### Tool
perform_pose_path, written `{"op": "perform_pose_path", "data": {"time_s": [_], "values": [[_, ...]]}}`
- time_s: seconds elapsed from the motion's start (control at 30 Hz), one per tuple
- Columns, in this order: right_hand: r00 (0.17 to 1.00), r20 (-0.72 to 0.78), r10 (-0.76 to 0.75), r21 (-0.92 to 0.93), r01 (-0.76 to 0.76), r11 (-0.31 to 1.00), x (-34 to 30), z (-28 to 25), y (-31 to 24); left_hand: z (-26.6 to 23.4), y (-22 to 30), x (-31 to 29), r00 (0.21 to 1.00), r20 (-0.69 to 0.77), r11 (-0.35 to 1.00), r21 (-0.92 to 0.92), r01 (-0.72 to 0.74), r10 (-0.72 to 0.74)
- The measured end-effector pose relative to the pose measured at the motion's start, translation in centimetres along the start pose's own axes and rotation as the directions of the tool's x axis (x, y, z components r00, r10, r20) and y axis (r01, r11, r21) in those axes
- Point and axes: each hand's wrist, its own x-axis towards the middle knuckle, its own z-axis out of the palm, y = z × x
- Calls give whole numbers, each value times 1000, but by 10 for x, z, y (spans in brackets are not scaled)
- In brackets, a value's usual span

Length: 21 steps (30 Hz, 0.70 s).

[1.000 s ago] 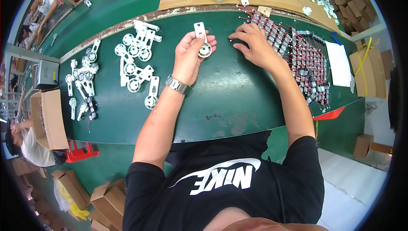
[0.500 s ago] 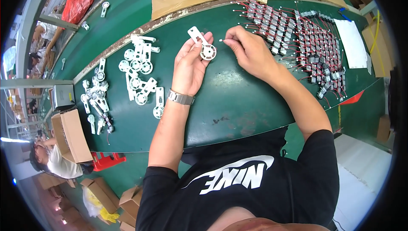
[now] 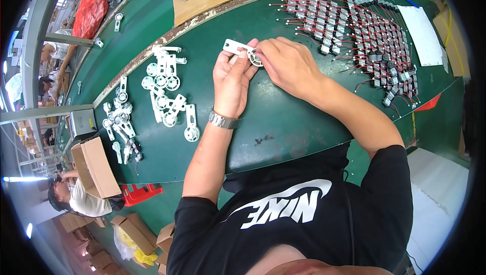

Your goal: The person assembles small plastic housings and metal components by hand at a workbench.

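My left hand (image 3: 234, 75) grips a white plastic bracket (image 3: 236, 47), its thumb lying across it. The bracket has a flat slotted arm pointing left and a round spoked ring at its right end. My right hand (image 3: 291, 65) is closed at that ring, thumb and fingers pinched together against its right side. Those fingers cover part of the ring, and whatever is between them is hidden. On the green table to the left lie a loose group of similar white brackets (image 3: 172, 82) and a second cluster of white parts (image 3: 121, 115), with dark pieces at its near end.
Rows of small grey motors with red wires (image 3: 324, 19) cover the table's right side, beside a white sheet (image 3: 419, 34). More white brackets lie on brown cardboard (image 3: 192, 9) at the far side. An open carton (image 3: 96, 166) and a seated person (image 3: 83, 199) are at the left.
My right hand, which pinched a small white connector on a thin wire, has moved left onto the bracket's ring. The bracket has turned in my left hand, its arm now lying more level.
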Motion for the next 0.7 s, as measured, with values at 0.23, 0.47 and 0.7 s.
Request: {"op": "perform_pose_path", "data": {"time_s": [0.23, 0.47, 0.7], "values": [[990, 48, 136, 45, -138, 989, -1, 0, -8, 5, -4, -2, 998, -19, 993, 99, -59, 61], [947, 156, 280, 146, -303, 942, 0, -1, -9, 5, -11, -1, 991, 3, 978, 163, -132, 134], [896, 230, 381, 250, -432, 866, 1, -5, -9, 7, -14, -2, 988, 5, 964, 221, -149, 151]]}}
